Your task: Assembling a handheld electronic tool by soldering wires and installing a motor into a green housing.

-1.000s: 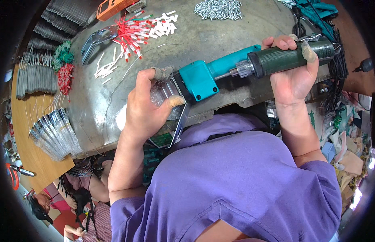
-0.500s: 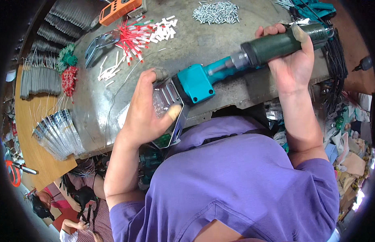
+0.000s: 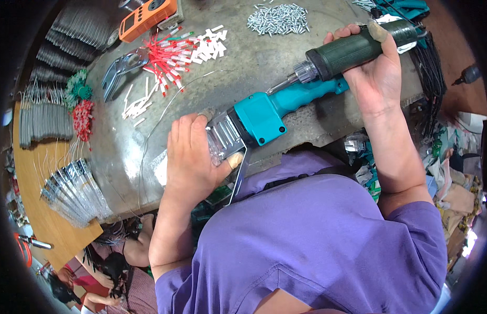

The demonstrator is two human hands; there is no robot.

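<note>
Head view. Surroundings: a grey metal table (image 3: 123,152) carries most items. Far side, a heap of silver screws (image 3: 277,19); upper left, an orange meter (image 3: 147,20), pliers (image 3: 118,73), red wires (image 3: 162,56) and white tubes (image 3: 208,47). A thin loose wire (image 3: 145,141) curves toward the left hand. On the wooden board (image 3: 70,243) at left: grey rods (image 3: 43,120) and wrapped metal strips (image 3: 76,191). Black cords (image 3: 429,78) hang at the right edge. Obstruction: the left hand (image 3: 188,157) hides part of the tool's front end; the screwdriver crosses just above the tool's handle.

Teal tool (image 3: 262,118): held above the near edge of the table, in front of the purple shirt (image 3: 317,230). Blocky housing, narrow grip with finger ridges, silvery slotted front end, bent metal strip angled downward. The left hand is partly closed around that front end, thumb below. The right hand (image 3: 377,68) is wrapped round a dark green screwdriver (image 3: 353,49), bit tip at the housing's upper edge; cannot tell whether it is seated in a screw.

Counts: teal tool in hand, 1; dark screw heads on its visible face, 2; meter, 1; pliers, 1; held screwdriver, 1. Silver screws too many to count.
</note>
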